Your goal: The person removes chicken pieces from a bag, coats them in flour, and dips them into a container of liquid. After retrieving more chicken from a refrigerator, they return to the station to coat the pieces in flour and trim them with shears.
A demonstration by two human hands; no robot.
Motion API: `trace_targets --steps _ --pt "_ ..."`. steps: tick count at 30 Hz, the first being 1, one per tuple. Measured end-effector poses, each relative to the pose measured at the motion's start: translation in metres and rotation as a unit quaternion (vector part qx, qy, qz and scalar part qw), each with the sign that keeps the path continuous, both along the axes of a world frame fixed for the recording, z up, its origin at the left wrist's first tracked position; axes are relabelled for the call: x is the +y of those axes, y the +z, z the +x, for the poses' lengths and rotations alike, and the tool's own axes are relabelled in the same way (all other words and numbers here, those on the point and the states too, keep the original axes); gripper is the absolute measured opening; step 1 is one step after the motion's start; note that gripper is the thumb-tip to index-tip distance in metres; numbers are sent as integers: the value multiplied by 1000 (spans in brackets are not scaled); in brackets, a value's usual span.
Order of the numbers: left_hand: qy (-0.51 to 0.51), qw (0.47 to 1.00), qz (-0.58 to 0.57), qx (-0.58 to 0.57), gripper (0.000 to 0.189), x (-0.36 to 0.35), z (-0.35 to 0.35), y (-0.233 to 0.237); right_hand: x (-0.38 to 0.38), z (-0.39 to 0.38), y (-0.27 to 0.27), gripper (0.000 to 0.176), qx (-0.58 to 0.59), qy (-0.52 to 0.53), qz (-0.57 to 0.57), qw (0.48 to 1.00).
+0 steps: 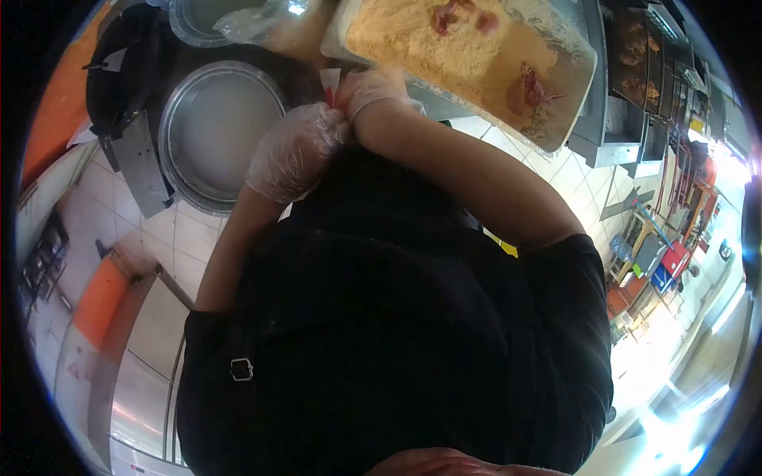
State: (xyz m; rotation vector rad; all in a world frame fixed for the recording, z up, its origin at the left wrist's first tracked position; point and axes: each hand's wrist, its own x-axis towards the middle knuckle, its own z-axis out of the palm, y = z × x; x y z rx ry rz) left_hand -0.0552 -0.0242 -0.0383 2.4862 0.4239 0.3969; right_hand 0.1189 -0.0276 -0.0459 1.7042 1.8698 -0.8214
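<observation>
Where the two gloved hands meet, a small red and white scrap [329, 89] sits pinched in the fingertips of the right hand [377, 87]. The left hand [294, 155], in a clear plastic glove, touches it with its fingers curled under; whether it grips anything cannot be told. Just beyond is a clear rectangular tray of yellow breading [556, 119] with raw meat pieces [528, 89]. A round metal basin [214, 127] lies to the left.

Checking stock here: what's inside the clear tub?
The clear tub holds pale orange crumb coating with three reddish meat pieces on top; anything buried under the coating is hidden.
</observation>
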Motion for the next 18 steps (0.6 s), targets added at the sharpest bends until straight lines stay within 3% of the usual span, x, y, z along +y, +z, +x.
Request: trace_targets --steps 2,5,8,11,14,18 --pt "-8 999 -31 -3 26 -9 -14 -18 -4 -7 -20 35 -10 -126 -8 992" --pt "37 996 -40 72 27 -12 -14 3 -3 -6 -25 41 2 -153 -2 988" --pt "28 999 -12 26 15 -7 -7 10 5 -3 -1 46 32 -143 -45 988" --pt "52 996 -22 67 16 -8 -6 12 5 2 -5 46 38 -102 -48 993" --pt "55 996 -40 51 16 -7 -3 17 9 -1 24 42 8 -116 -58 991" --pt "31 998 -22 43 21 -4 -2 17 7 5 3 37 56 -111 -56 991"
